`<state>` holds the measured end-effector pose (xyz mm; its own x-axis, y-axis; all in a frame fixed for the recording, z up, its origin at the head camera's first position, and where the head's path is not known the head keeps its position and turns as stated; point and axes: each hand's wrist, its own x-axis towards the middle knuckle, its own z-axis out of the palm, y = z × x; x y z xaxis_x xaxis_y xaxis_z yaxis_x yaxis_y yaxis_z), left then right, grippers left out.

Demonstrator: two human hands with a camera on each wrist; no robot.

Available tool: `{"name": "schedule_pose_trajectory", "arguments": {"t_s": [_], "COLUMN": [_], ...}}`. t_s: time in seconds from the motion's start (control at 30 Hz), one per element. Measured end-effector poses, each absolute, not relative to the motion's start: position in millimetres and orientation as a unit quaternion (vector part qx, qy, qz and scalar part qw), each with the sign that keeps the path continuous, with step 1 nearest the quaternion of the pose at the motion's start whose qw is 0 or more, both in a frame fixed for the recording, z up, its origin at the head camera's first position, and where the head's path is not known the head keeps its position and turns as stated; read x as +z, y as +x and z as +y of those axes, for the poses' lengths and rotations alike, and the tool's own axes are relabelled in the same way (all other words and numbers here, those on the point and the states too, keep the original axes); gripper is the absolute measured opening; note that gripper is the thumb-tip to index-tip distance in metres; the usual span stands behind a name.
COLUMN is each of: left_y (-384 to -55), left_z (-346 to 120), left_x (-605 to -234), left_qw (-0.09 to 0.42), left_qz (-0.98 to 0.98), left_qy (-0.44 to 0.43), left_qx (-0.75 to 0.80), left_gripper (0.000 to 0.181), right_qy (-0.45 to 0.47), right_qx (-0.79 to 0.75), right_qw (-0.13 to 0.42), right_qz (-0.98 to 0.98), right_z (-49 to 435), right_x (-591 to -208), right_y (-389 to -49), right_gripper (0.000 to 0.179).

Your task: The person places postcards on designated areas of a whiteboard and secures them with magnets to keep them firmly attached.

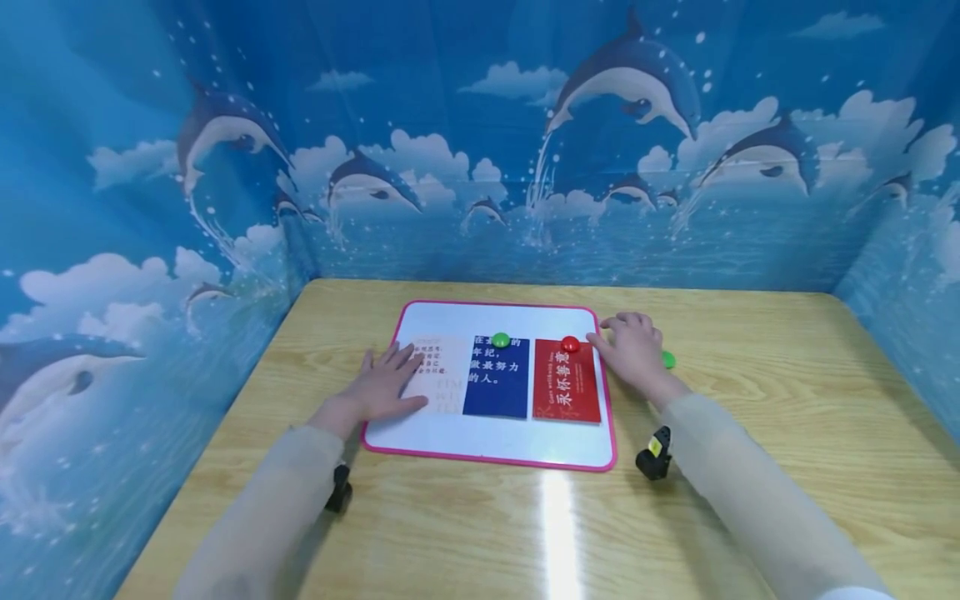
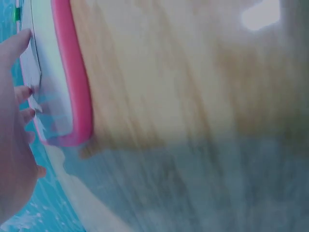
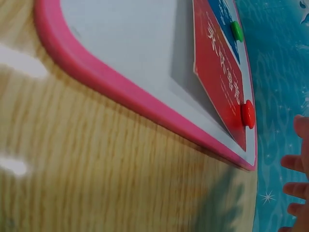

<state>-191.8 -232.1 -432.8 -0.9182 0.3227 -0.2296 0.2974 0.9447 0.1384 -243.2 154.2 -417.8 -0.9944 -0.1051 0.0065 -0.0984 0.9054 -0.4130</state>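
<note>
A whiteboard with a pink rim [image 1: 487, 443] lies on the table, bearing three cards side by side. My left hand [image 1: 384, 386] rests, fingers spread, on the left side of the board, touching the white printed card [image 1: 448, 385]. In the middle is a dark blue card [image 1: 495, 393] with a green round magnet [image 1: 500, 340] at its top edge. To its right, a red card [image 1: 567, 390] bears a red magnet [image 1: 570, 344]; its lower edge lifts off the board in the right wrist view. Beside the board's upper right edge, my right hand [image 1: 633, 350] has loose fingers and holds nothing visible.
Another green magnet [image 1: 668, 359] shows on the wooden table [image 1: 780, 400] just right of the right hand, partly hidden by it. A dolphin-printed blue curtain [image 1: 450, 100] encloses the table at the back and sides. Black wrist devices [image 1: 654, 454] hang under both sleeves.
</note>
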Motion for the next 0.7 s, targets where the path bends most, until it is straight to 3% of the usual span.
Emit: {"name": "schedule_pose_trajectory", "arguments": {"t_s": [0.3,0.7], "left_y": [-181.6,-181.4], "left_z": [-221.4,-217.4], "left_x": [-430.6,-439.6], "left_qw": [0.071,0.101], "left_qz": [0.976,0.975], "left_qy": [0.199,0.19], "left_qx": [0.051,0.047], "left_gripper": [0.075,0.069], "right_qy": [-0.045,-0.028], "right_qx": [-0.215,-0.215], "right_qw": [-0.005,-0.012], "right_qz": [0.975,0.976], "right_z": [166.7,197.1], "right_x": [-416.9,-415.2], "right_y": [-240.7,-234.0], "right_gripper": [0.051,0.055]}}
